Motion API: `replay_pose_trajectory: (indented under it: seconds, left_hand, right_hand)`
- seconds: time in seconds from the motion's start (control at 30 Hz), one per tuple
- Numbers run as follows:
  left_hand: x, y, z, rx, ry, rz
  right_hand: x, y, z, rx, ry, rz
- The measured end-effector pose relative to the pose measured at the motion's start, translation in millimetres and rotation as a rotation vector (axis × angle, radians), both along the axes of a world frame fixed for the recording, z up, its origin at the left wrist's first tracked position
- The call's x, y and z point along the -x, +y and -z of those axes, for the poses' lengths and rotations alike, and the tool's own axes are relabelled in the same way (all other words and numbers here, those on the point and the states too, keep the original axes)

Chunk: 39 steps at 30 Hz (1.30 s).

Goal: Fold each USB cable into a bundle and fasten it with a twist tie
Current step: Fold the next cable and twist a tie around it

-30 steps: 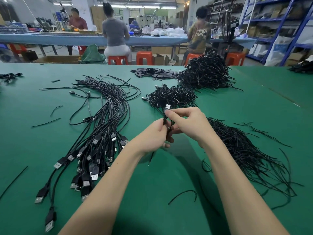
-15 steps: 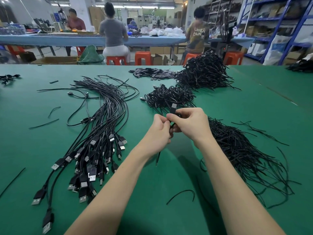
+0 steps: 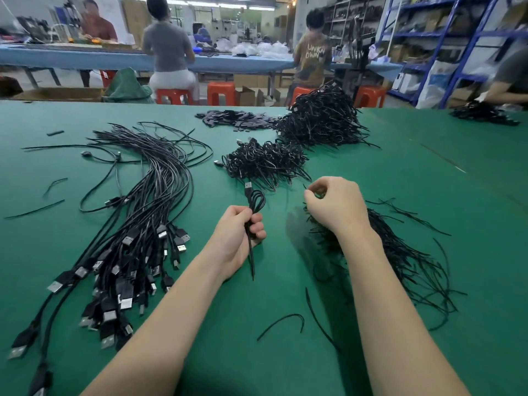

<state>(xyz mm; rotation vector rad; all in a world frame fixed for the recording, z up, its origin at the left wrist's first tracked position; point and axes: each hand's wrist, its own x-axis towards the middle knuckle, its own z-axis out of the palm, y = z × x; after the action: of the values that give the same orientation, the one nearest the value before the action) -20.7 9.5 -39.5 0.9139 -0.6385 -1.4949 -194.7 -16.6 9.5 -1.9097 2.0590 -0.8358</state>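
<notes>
My left hand [image 3: 238,232] grips a folded black USB cable [image 3: 255,202] at its middle, with the loops and a silver plug sticking up and a tail hanging below the fist. My right hand [image 3: 333,207] hovers to the right, above the heap of black twist ties [image 3: 400,261], its fingers curled and pinching the tip of a thin tie. A long sheaf of unfolded USB cables [image 3: 137,224] lies at the left with plugs toward me. Tied bundles form a small pile [image 3: 265,162] just beyond my hands.
A bigger heap of bundles [image 3: 323,118] and flat black parts [image 3: 237,120] lie at the far side of the green table [image 3: 428,172]. Loose ties [image 3: 281,321] lie near my forearms. Several people sit at a blue bench behind; another person's hand is at far right.
My hands have come apart: the left keeps the folded cable and has dropped slightly toward me, the right has moved right to the twist tie heap.
</notes>
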Motion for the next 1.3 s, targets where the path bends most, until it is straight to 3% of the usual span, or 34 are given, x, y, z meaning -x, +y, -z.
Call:
replay_pose_trajectory:
  seconds: [0.07,0.13,0.27,0.9,1.03,1.13,1.3]
  left_hand:
    - [0,-1,1,0.004,-0.007,0.005]
    - [1,-2,2,0.008,-0.019,0.013]
    - [2,-3,3,0.013,-0.028,0.022]
    - [3,-1,2,0.012,-0.008,0.036]
    - [2,-2,4,0.012,0.010,0.033]
    - [2,-2,4,0.014,0.007,0.035]
    - [3,-2,3,0.006,-0.005,0.029]
  right_hand:
    - [8,-1,1,-0.070,0.123,0.122]
    - [13,-1,4,-0.263,0.157,0.194]
    - [13,1,13,-0.481,0.184,0.159]
    - [-12,1,10,-0.045,0.038,0.063]
    - [-15,3,8,0.224,-0.066,0.009]
    - [-16,4,0,0.408,-0.282,-0.030]
    - [-15,2,-1,0.349,-0.425,-0.082]
